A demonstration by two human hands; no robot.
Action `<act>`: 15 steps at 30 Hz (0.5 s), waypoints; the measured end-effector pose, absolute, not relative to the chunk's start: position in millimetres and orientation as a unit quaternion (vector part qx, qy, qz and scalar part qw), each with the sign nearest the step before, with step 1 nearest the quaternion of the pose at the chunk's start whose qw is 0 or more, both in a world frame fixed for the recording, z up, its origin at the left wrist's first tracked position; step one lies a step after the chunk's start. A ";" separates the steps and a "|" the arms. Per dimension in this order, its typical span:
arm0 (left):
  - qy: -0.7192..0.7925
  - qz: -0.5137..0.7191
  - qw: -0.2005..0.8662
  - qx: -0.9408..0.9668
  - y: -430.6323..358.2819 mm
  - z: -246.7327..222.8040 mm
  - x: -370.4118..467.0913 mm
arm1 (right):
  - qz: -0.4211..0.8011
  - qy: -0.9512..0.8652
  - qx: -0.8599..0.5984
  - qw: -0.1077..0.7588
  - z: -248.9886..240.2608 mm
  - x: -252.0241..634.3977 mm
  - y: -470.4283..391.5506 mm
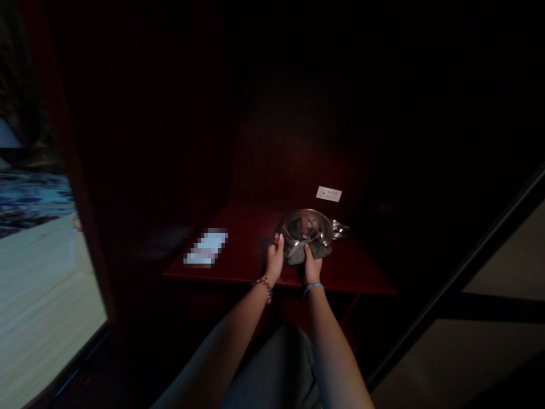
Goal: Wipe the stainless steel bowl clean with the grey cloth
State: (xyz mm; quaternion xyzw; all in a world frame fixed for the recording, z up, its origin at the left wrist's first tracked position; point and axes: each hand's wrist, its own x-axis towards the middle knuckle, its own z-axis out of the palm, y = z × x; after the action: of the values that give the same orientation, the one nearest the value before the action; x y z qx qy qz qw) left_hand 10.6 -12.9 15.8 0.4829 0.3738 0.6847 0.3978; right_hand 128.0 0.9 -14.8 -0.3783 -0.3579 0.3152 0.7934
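A shiny round metal bowl (307,226) is held tilted over the dark red shelf (247,233), its inside facing me. My left hand (275,258) grips its left rim, thumb up. My right hand (313,267) holds a grey cloth (297,255) against the near right part of the bowl, with the thumb on top. The fingers of both hands are mostly hidden under the bowl and cloth. Right behind the bowl, more shiny metalware (339,229) rests on the shelf, partly covered.
A white wall socket (329,193) is on the back panel above the bowl. A pale, blurred-out rectangle (206,247) lies on the shelf at left. Dark side walls enclose the space. A light wood-grain surface (42,307) shows outside at far left.
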 end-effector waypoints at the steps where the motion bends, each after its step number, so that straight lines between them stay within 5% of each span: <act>1: 0.370 0.693 0.398 0.473 -14.2 17.3 10.1 | 0.316 -0.355 -0.378 0.795 -14.8 128.0 1.0; 9: 0.288 0.626 0.492 0.532 -14.0 13.2 17.0 | 0.334 -0.331 -0.394 0.790 -15.3 130.6 -0.9; 15: 0.336 0.605 0.470 0.548 -4.2 0.5 19.3 | 0.330 -0.348 -0.392 0.785 -16.0 131.7 0.2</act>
State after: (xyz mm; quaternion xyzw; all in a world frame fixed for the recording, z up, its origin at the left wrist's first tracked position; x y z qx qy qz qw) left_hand 19.3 -4.2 0.5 0.5475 0.3364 0.6055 0.4695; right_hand 131.7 0.2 -16.0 -0.3917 -0.3483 0.3301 0.7851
